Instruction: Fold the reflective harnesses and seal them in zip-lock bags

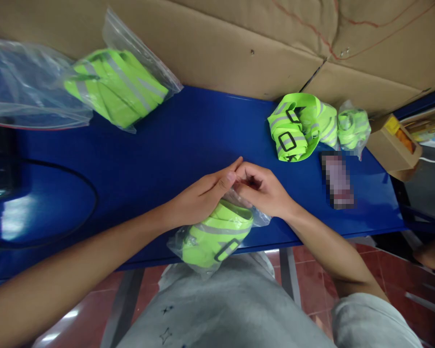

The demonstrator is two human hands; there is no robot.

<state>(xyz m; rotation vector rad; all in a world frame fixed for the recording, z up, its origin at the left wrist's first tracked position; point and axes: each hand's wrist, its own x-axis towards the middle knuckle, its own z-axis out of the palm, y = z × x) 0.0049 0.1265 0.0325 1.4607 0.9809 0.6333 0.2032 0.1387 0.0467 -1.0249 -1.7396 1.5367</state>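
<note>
A clear plastic bag [263,217] holds a rolled neon-yellow reflective strap [217,234] with a black buckle, close to my body at the table's front edge. My left hand [212,193] lies over the bag's upper edge, thumb and fingers pressed together on it. Against its fingertips, my right hand [263,188] is closed with curled fingers, pinching the same edge. The exact grip is partly hidden by the fingers.
On the blue table [159,159] lie a bagged neon strap bundle [119,87], clear bags [32,87], loose neon straps [293,128], a small bagged roll [353,128] and a blurred-out phone-like object [337,180]. A cardboard box [395,147] stands right; a black cable [90,183] curves left.
</note>
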